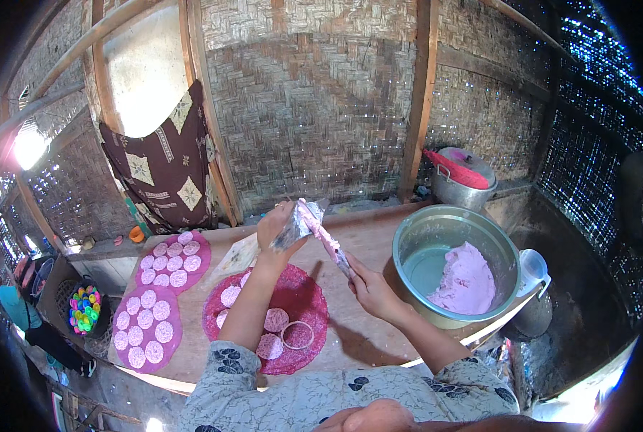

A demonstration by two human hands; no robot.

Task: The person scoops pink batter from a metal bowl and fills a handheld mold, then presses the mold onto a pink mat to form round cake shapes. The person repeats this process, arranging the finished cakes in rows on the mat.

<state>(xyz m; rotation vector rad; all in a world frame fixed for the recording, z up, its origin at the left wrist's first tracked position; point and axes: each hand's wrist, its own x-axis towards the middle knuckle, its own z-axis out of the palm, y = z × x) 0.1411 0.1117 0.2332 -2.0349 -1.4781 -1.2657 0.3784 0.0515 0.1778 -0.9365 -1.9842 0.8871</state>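
My left hand (276,224) holds a silvery plastic piece (294,227) raised over the wooden table. In my right hand (369,286) is a flat spreading tool (344,263), its far end smeared with pink paste (321,235) and touching the plastic. Below my left forearm lies a round dark-pink mat (305,286) with several pale pink discs (270,346) and a thin ring (298,323) on it. Two smaller pink mats (167,302) with discs lie to the left. To the right stands a greenish basin (408,259) with a mass of pink paste (464,281) inside.
A lidded metal pot (458,189) with a red cloth stands behind the basin. A clear plastic container (532,267) is at its right. A pale board (239,254) lies behind the middle mat. At the left are a basket of colourful items (85,309) and another person (16,308).
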